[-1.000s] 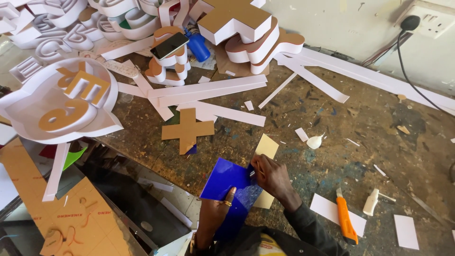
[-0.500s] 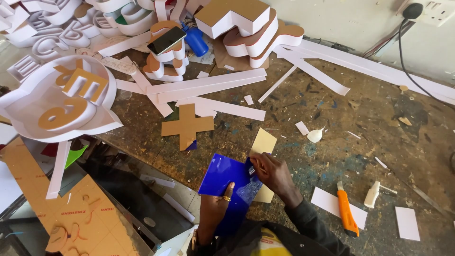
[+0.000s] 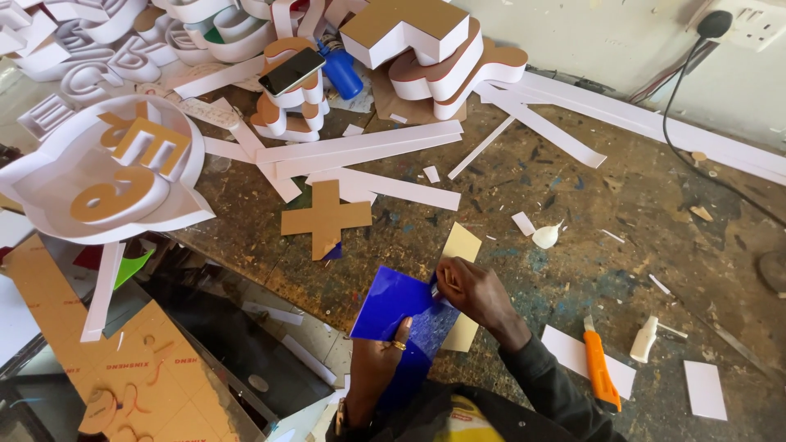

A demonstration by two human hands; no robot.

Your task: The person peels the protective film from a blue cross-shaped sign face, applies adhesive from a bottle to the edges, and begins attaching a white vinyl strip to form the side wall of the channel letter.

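I see both grips, left hand (image 3: 378, 370) and right hand (image 3: 471, 288), closed on the glossy blue plastic sheet (image 3: 391, 301) overhanging the paint-stained counter (image 3: 639, 205) edge, bare surface rightward.

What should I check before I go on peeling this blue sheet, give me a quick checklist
1. Left hand holds the blue sheet: ok.
2. Right hand pinches its upper right edge: ok.
3. Tan card lies beneath the sheet: ok.
4. Orange utility knife lies apart from both hands: ok.
5. Knife blade retracted: cannot tell.
6. Film separating cleanly: cannot tell.
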